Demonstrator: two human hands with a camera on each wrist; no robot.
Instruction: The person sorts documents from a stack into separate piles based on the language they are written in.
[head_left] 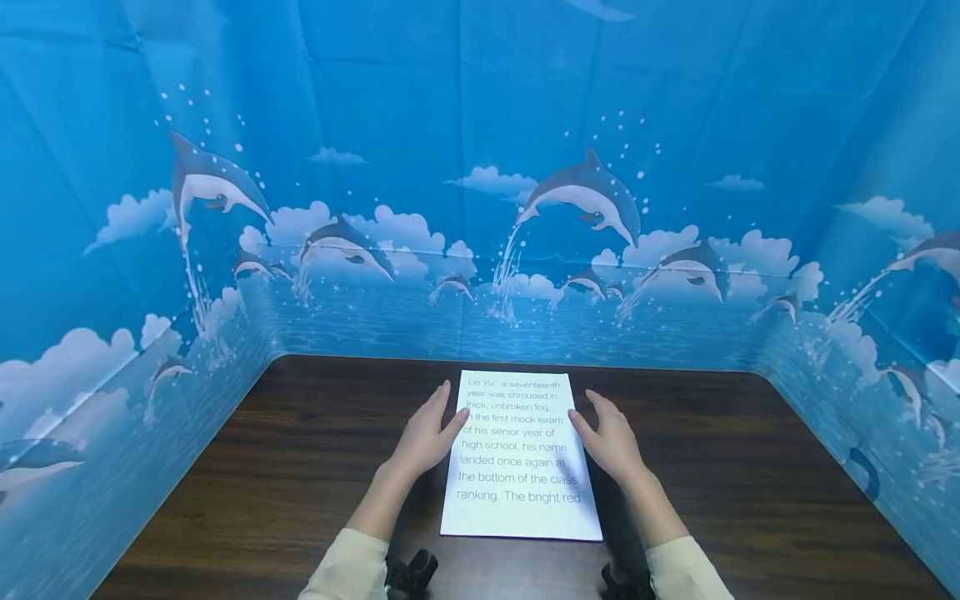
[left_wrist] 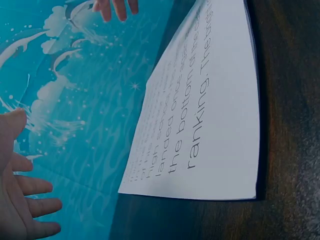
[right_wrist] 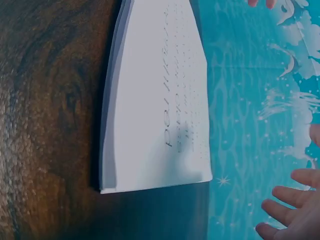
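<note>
A stack of white paper sheets (head_left: 517,518) lies on the dark table, its top page printed with large lines of English text. At its left edge is my left hand (head_left: 423,435), fingers extended and thumb tip overlapping the page's edge in the head view. My right hand (head_left: 612,440) mirrors it on the right side, thumb toward the paper. In the left wrist view the left hand (left_wrist: 22,197) appears raised, apart from the stack (left_wrist: 225,160). The right wrist view shows the right hand (right_wrist: 295,207) with spread fingers, and layered sheet edges on the stack (right_wrist: 145,165). Neither hand holds anything.
The table (head_left: 750,500) has a dark wood grain. A blue curtain (head_left: 390,100) printed with dolphins and clouds encloses its back and both sides. Black straps with wrist devices (head_left: 411,575) sit near the cream sleeves (head_left: 348,567). A shadow falls on the page's right side.
</note>
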